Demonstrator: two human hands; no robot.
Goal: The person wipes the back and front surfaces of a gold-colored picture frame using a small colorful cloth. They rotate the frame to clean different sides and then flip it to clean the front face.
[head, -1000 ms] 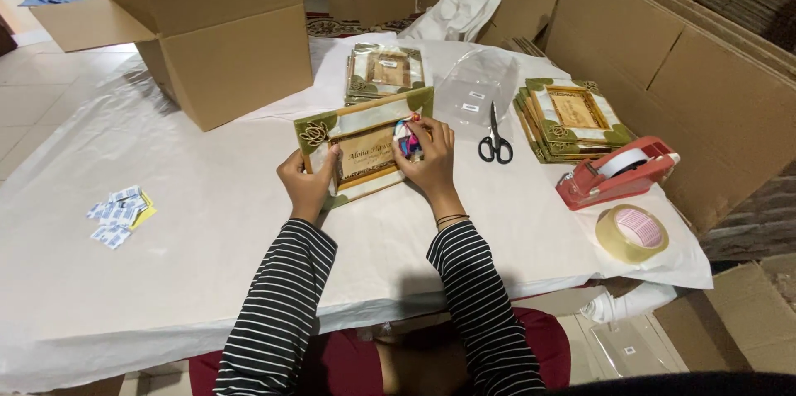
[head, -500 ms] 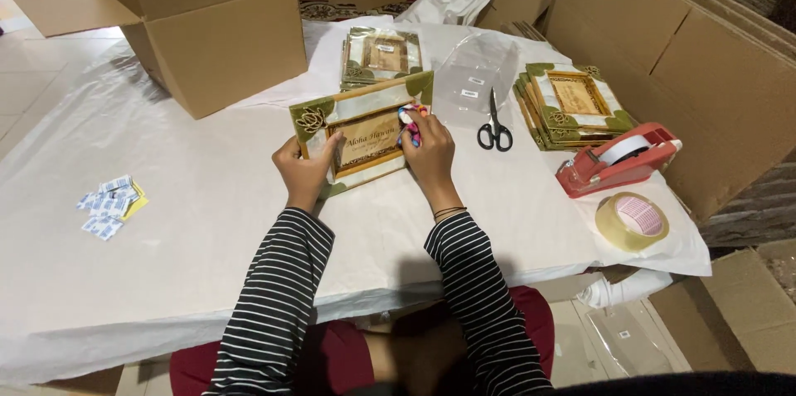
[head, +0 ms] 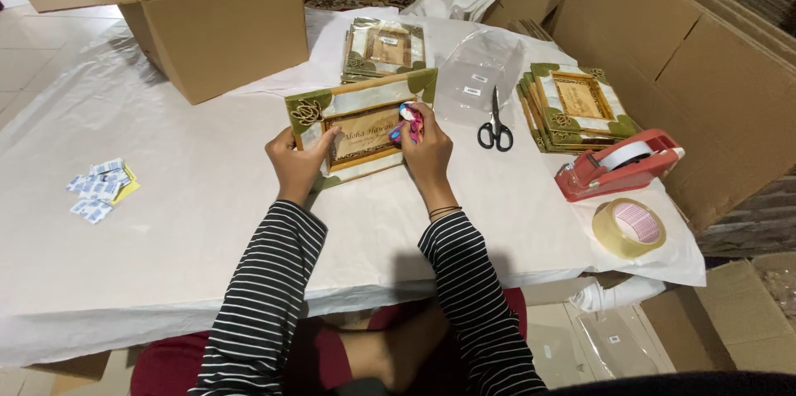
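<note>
change: both hands and the frame are sitting slightly nearer the body than before.
frame: wooden picture frame is lying on the white tabletop, gripped at both ends.
left hand: is clamping the frame's left edge.
right hand: is closing on a small colourful item against the frame's right side.
nearby: scissors are lying just right; frame stack beyond.

Mostly paper and cardboard here

The picture frame looked like glossy wood with pearly panels, the table cover was matt white paper, the box plain rough cardboard, tape dispenser shiny red plastic.
</note>
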